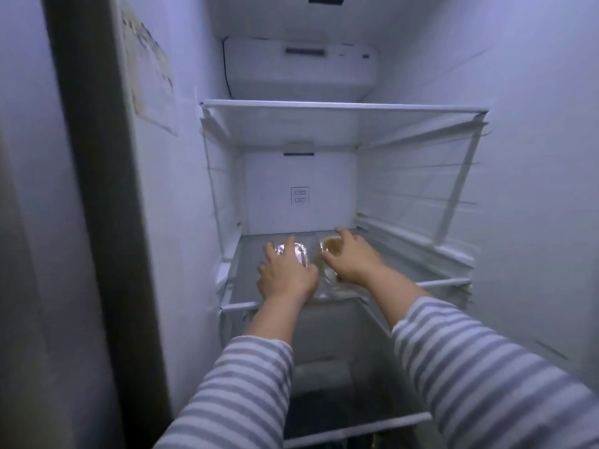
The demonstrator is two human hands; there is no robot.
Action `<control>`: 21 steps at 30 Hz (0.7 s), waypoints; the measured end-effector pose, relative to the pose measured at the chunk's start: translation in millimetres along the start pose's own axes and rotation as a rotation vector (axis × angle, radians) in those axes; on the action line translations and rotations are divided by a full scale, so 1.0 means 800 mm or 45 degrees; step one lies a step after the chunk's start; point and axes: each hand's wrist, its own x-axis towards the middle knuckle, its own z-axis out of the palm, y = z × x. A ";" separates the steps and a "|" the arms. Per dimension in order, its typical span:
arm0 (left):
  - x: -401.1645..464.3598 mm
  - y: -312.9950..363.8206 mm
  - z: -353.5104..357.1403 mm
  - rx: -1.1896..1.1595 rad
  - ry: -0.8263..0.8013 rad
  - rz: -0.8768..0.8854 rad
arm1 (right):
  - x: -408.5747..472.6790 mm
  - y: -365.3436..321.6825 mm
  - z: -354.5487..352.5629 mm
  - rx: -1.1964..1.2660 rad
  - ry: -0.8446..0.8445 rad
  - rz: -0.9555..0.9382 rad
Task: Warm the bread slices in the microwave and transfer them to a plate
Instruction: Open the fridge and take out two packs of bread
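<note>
Two wrapped bread slices lie side by side on a glass shelf [240, 286] inside an open freezer compartment. The left wrapped slice [299, 252] is shiny and pale. The right wrapped slice [330, 249] shows tan bread through clear wrap. My left hand [285, 273] lies on the left slice with fingers spread over it. My right hand [351, 259] reaches over the right slice, fingers curved around its far edge. Much of both slices is hidden under my hands. The picture is blurred.
An upper shelf [343, 106] sits above, with a white box-shaped unit [301, 71] over it. White side walls stand close on both sides. A lower compartment [324, 384] opens below the shelf. A dark door edge [94, 189] runs down the left.
</note>
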 end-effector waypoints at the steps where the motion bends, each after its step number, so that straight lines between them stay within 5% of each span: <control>1: 0.005 -0.001 0.003 -0.006 -0.019 -0.022 | 0.004 0.001 0.004 0.039 -0.020 0.016; 11: 0.028 -0.020 -0.004 0.170 -0.120 -0.057 | 0.006 -0.002 0.026 0.004 0.007 0.150; 21: -0.007 -0.017 -0.025 -0.110 0.002 -0.057 | -0.036 -0.018 -0.005 0.121 0.223 0.286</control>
